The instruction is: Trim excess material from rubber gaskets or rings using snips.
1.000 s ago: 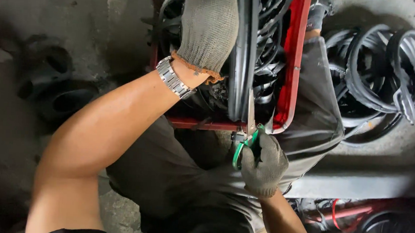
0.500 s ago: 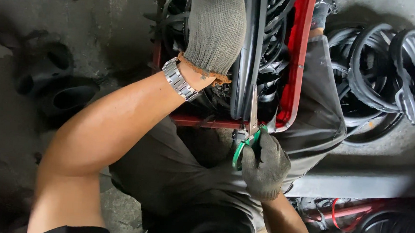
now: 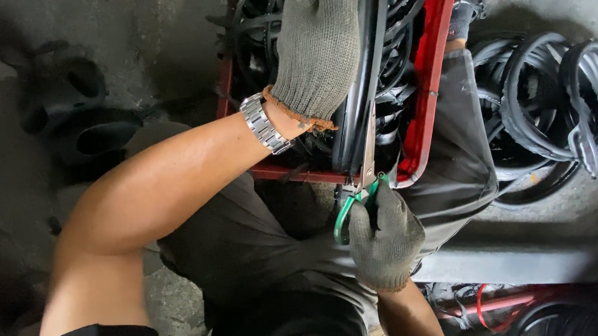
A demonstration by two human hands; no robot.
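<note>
Both hands barely shifted: left hand (image 3: 317, 49) pressed flat on the floppy rubber strip (image 3: 359, 89) over the red crate (image 3: 432, 79), right hand (image 3: 384, 237) fingers curled round green-handled scissors (image 3: 353, 201) below it.

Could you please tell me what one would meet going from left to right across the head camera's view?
Dark rubber pieces on the concrete floor → silver metal wristwatch → left hand in a grey knit glove → green-handled scissors → right hand in a grey knit glove → red plastic crate's side wall → pile of black rubber loops.
</note>
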